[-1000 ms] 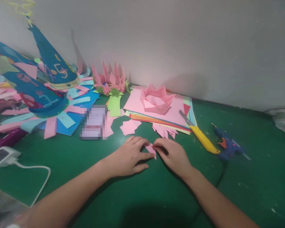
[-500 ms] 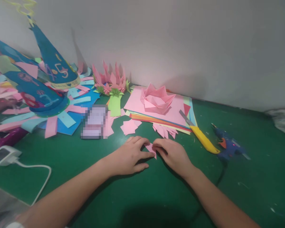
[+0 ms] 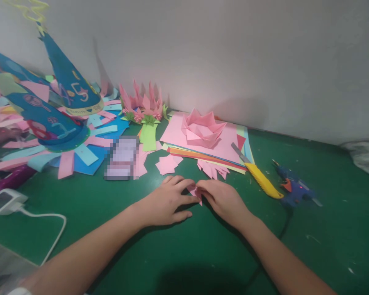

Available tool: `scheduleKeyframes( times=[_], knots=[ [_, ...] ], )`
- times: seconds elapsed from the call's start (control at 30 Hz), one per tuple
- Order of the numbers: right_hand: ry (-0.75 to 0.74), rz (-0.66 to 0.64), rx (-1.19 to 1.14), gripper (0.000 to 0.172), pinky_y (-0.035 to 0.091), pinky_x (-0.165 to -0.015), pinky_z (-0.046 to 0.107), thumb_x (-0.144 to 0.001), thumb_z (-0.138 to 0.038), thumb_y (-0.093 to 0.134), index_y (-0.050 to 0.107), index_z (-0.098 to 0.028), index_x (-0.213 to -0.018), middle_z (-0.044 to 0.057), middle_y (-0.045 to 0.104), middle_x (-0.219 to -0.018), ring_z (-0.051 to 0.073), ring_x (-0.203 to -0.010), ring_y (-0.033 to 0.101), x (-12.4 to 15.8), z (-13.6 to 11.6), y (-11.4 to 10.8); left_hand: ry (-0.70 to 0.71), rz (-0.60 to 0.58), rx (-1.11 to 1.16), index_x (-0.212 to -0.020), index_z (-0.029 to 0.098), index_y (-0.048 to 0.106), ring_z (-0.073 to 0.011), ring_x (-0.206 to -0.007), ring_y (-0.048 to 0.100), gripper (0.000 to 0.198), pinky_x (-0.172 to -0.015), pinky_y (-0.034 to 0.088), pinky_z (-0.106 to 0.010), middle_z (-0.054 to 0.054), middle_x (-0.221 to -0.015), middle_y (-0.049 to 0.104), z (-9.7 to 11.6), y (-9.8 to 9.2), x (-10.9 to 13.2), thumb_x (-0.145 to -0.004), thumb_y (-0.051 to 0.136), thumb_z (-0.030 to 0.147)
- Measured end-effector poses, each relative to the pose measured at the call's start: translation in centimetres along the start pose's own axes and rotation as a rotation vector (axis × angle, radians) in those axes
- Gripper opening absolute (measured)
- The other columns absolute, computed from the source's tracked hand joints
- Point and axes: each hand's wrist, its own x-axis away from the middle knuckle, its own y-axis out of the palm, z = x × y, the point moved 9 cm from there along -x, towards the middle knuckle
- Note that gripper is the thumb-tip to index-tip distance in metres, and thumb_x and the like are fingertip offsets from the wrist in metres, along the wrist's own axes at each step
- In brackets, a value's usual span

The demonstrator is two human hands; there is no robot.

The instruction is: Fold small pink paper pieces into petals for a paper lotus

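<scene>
A small piece of folded pink paper (image 3: 197, 196) lies on the green table between my two hands, mostly covered by fingers. My left hand (image 3: 175, 199) rests on the tabletop and holds the paper's left side down with its fingertips, the thumb stretched out apart from it. My right hand (image 3: 223, 198) is closed, with thumb and index finger pinching the paper's upper right edge. Just beyond my hands lie a few pink squares (image 3: 167, 164) and a fan of pink folded pieces (image 3: 213, 169). The exact folds are hidden.
A pink paper lotus (image 3: 203, 133) sits on stacked coloured sheets (image 3: 172, 135). Rightward lie a yellow cutter (image 3: 266, 182), blade out, and a blue glue gun (image 3: 297, 190). Blue cone hats (image 3: 69, 78), a pink paper crown (image 3: 144, 102), a blurred phone (image 3: 123, 157) and a white cable (image 3: 60, 227) occupy the left.
Both hands stay around the same pink paper. The right hand's fingertips have shifted very slightly left along its upper edge; the other things lie as before.
</scene>
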Motion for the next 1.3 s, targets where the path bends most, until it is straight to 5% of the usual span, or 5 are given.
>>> scheduleKeyframes(
  times=[0.63, 0.83, 1.3],
  knots=[
    [-0.089, -0.045, -0.001, 0.021, 0.039, -0.067, 0.027, -0.09, -0.012, 0.038, 0.056, -0.02, -0.082, 0.003, 0.06, -0.077, 0.016, -0.074, 0.053, 0.3, 0.0, 0.0, -0.051, -0.037, -0.001, -0.116, 0.033, 0.06, -0.0253, -0.103, 0.041, 0.032, -0.092, 0.032, -0.044, -0.005, -0.119, 0.051, -0.4, -0.1, -0.2, -0.085, 0.055, 0.037],
    [-0.172, 0.07, -0.021, 0.023, 0.044, -0.073, 0.032, -0.089, -0.011, 0.04, 0.061, -0.018, -0.095, 0.008, 0.061, -0.09, 0.019, -0.084, 0.053, 0.5, -0.5, -0.4, -0.068, -0.04, -0.001, -0.116, 0.034, 0.059, -0.0252, -0.103, 0.041, 0.031, -0.091, 0.031, -0.044, -0.004, -0.12, 0.052, -0.3, -0.1, -0.2, -0.085, 0.054, 0.037],
    [-0.152, 0.095, 0.009, 0.026, 0.041, -0.069, 0.031, -0.086, -0.009, 0.04, 0.062, -0.017, -0.077, 0.007, 0.057, -0.078, 0.018, -0.077, 0.049, 0.2, -0.8, -0.9, 0.031, 0.001, -0.027, -0.118, 0.031, 0.058, -0.025, -0.108, 0.042, 0.031, -0.094, 0.03, -0.043, -0.006, -0.119, 0.053, 0.0, -0.2, -0.1, -0.087, 0.052, 0.034]
  ],
)
